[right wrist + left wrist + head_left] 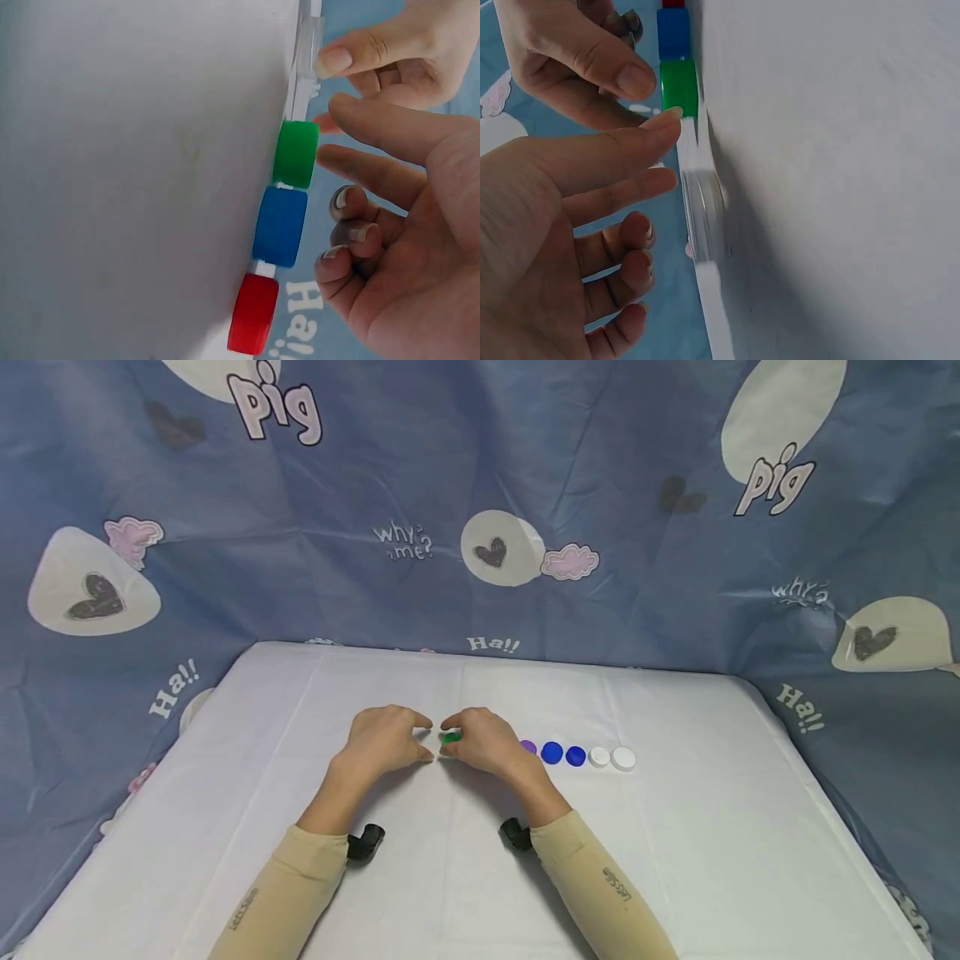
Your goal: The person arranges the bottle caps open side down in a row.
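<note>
My left hand (386, 739) is beside a clear round cap (705, 217) on the white table, its thumb and index finger apart. In the right wrist view, the left thumb overlaps the end of the clear cap. Just right of it, my right hand (487, 739) hovers at a green bottle cap (296, 154), thumb and index finger extended and spread, the other fingers bent. A blue cap (281, 226) and a red cap (253, 315) follow the green one in line; the right hand hides them from the head view.
Further right, the row continues with a purple cap (528, 747), two dark blue caps (552, 752) and two white caps (623, 758). A white cloth (720, 827) covers the table. Behind stands a blue printed curtain (390, 460). Black devices (366, 843) sit at both wrists.
</note>
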### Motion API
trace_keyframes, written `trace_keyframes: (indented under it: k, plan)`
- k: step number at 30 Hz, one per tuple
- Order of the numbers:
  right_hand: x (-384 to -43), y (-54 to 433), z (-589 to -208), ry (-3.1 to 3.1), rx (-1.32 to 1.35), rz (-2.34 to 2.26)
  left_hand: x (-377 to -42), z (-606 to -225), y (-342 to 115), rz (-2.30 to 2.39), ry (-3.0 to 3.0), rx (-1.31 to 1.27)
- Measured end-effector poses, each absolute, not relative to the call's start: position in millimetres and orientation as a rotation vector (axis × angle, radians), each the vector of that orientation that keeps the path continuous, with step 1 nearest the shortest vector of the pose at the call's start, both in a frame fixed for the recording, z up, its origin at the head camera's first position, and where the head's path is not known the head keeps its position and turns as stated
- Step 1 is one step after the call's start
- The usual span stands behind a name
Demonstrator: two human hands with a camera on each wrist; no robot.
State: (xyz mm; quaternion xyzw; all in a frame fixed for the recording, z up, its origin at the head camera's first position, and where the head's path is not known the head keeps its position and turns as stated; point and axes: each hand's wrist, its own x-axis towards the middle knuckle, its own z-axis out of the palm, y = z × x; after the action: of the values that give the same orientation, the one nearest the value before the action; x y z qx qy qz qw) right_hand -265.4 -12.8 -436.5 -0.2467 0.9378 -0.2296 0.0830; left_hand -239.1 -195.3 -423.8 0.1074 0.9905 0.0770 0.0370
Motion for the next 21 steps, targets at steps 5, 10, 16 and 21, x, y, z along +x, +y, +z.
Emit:
trace_keyframes:
  k: [5,10,16,21]
  plan:
    - [-263,-22,-434,2.815,-0.753,-0.664,-234,-422,-212,0.231,3.034,0.295]
    - [-261,-31,-434,2.837,-0.798,-0.614,-230,-423,-226,0.249,3.029,0.282]
    - [-257,-43,-432,2.858,-0.828,-0.565,-226,-425,-229,0.291,3.045,0.305]
    - [-256,-50,-434,2.875,-0.852,-0.539,-227,-428,-229,0.308,3.056,0.311]
